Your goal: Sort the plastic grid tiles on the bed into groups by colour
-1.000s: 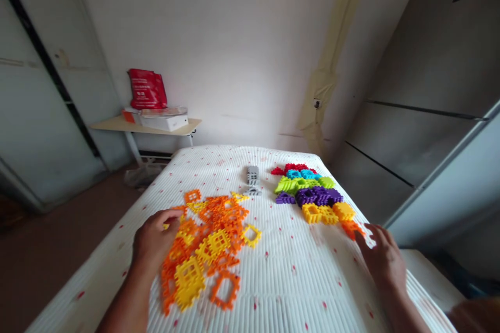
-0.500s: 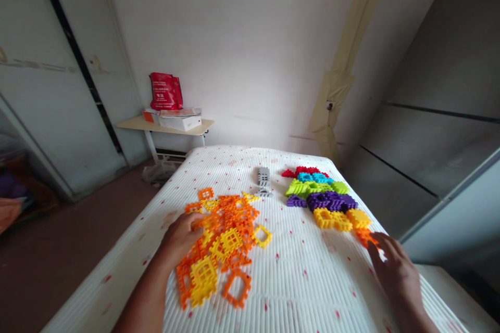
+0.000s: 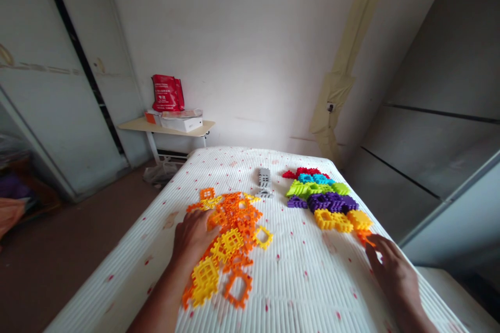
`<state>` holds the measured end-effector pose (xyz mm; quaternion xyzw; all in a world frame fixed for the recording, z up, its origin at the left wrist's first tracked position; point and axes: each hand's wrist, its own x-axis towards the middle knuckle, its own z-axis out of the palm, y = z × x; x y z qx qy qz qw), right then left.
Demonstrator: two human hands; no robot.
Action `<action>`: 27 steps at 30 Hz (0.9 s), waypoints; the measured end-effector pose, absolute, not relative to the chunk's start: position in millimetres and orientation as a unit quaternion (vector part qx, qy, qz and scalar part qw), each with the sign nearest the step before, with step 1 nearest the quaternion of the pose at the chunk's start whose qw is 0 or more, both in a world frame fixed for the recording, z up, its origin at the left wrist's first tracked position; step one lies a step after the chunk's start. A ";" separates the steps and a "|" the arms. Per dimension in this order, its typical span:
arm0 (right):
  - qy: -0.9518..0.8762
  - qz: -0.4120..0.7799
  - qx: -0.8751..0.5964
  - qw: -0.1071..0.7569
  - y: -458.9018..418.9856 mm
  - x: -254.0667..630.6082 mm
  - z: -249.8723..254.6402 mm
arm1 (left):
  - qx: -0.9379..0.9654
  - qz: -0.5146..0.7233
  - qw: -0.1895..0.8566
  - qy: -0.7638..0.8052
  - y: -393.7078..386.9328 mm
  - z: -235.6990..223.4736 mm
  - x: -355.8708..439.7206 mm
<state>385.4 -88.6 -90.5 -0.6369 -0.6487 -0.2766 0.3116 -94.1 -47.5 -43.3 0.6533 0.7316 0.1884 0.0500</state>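
While both hands are down on the bed (image 3: 300, 276), the left hand (image 3: 191, 242) lies palm-down on the loose pile of orange and yellow tiles (image 3: 234, 223), fingers together, any grip hidden; the right hand (image 3: 392, 276) has its fingers slightly apart, fingertips (image 3: 369, 252) touching an orange tile (image 3: 363, 237) at the near end of the sorted rows (image 3: 324, 200); those run red, blue, green, purple, yellow toward it; a grey strip (image 3: 264, 182) lies just beyond the pile, beside the rows.
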 end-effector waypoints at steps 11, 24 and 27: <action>-0.653 -0.260 -0.632 0.327 -89.6 385.8 -91.4 | 0.674 0.271 -0.028 0.687 -46.8 -42.4 -89.3; -0.823 0.057 -0.435 0.362 -96.0 218.0 -42.8 | 0.798 0.371 0.038 0.473 -67.3 -58.4 -35.8; -0.846 0.086 -0.409 0.331 -90.9 182.5 -32.7 | 0.816 0.343 0.038 0.463 -71.3 -57.3 -33.1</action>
